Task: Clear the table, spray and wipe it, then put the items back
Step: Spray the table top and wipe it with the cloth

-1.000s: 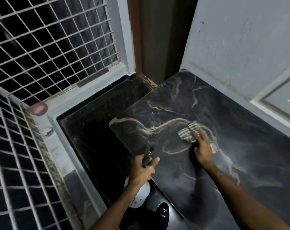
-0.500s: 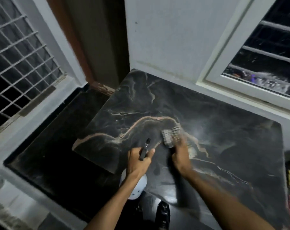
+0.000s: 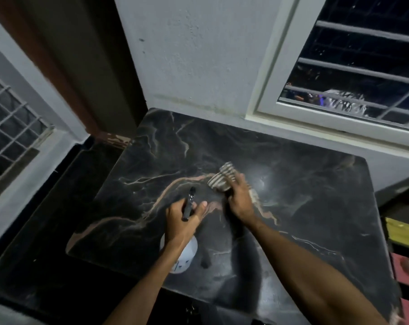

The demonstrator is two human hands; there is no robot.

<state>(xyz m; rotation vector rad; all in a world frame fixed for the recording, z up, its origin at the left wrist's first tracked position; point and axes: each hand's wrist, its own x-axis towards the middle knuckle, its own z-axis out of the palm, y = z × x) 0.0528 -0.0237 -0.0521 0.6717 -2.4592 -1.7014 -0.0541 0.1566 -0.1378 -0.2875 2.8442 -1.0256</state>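
A dark marble-patterned table [image 3: 304, 207] fills the middle of the view, with nothing standing on it. My left hand [image 3: 182, 219] grips the black head of a spray bottle [image 3: 189, 202] over the table's left front part; the bottle's white body [image 3: 183, 258] shows below my wrist. My right hand [image 3: 239, 200] presses a striped cloth [image 3: 222, 179] flat on the tabletop near its centre, fingers over the cloth's near end. The two hands are close together, the cloth just right of the nozzle.
A grey wall [image 3: 198, 55] backs the table, with a barred window [image 3: 362, 73] at the right. A dark lower ledge [image 3: 46, 219] lies left of the table below a mesh grille [image 3: 9, 127]. Yellow and pink items [image 3: 405, 249] sit past the table's right edge.
The view has swung right, bringing the window in. My right hand and the cloth have shifted slightly toward the centre of the table; my left hand still holds the spray bottle.
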